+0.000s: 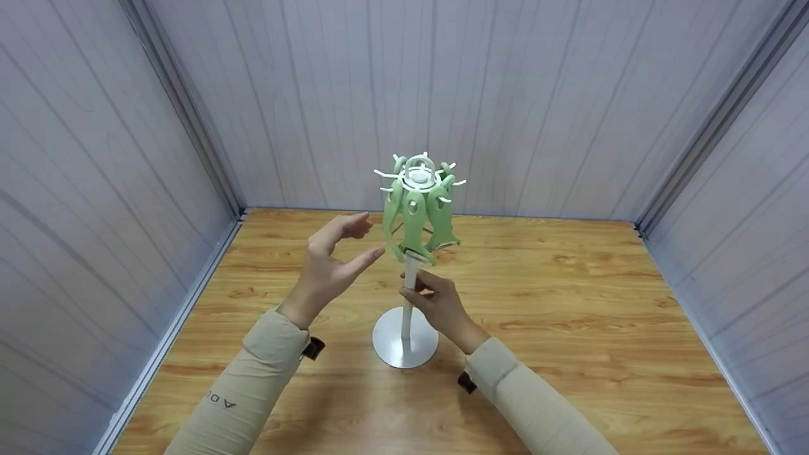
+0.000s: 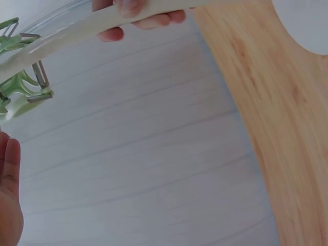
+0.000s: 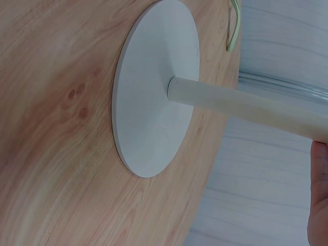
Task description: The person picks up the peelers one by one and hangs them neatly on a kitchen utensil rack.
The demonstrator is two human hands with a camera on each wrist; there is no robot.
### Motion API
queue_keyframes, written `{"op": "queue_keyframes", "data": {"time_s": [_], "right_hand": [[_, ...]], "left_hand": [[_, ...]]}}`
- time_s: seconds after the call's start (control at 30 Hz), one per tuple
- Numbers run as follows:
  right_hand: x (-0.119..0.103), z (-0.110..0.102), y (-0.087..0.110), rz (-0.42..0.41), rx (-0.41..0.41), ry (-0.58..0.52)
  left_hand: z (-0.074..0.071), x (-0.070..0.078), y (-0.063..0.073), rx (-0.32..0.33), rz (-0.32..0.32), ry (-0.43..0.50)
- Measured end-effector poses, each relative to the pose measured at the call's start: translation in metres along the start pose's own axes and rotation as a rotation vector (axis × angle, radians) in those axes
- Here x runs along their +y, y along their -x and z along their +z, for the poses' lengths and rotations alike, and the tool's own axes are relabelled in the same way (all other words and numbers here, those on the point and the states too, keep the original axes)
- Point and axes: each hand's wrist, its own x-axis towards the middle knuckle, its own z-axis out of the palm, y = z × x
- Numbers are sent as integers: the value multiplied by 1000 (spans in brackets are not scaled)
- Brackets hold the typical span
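Observation:
A white stand (image 1: 406, 322) with a round flat base (image 3: 148, 118) stands upright on the table. From hooks around its top hang several green peelers (image 1: 414, 218), whose metal blades show at the lower ends in the left wrist view. My right hand (image 1: 444, 306) holds the pole between thumb and fingers, below the peelers. To the left of them my left hand (image 1: 328, 259) is raised, thumb and fingers apart, with nothing in it. Only part of that hand shows at the left edge of the left wrist view.
The stand is on a wood-grain table (image 1: 569, 303), with pale panelled walls (image 1: 480, 101) at the back and both sides. A thin pale green curved piece (image 3: 234, 28) shows beyond the base in the right wrist view; I cannot tell what it is.

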Motion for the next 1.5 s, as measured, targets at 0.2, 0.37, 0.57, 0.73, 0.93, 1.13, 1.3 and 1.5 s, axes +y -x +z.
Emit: {"op": "queue_keyframes", "data": {"time_s": [0.2, 0.37, 0.57, 0.73, 0.93, 1.13, 1.3, 1.5], "right_hand": [[0, -1, 0, 9, -3, -10], [1, -2, 1, 10, -5, -13], [-1, -2, 0, 9, 5, -13], [-1, -3, 1, 23, 10, -41], [-1, -3, 1, 30, 5, -37], [1, -3, 1, 29, 4, -33], [0, -3, 0, 32, 14, -24], [-3, -4, 1, 31, 19, -32]], "left_hand": [[-9, -10, 11, -25, -50, -34], [-15, -20, 18, -29, -103, -57], [-24, -29, 28, -51, -135, -79], [-31, -38, 36, -67, -174, -112], [-39, -49, 47, -84, -218, -136], [-44, -59, 56, -112, -265, -177], [-50, -66, 63, -143, -291, -192], [-59, -73, 71, -184, -386, -222]]}}
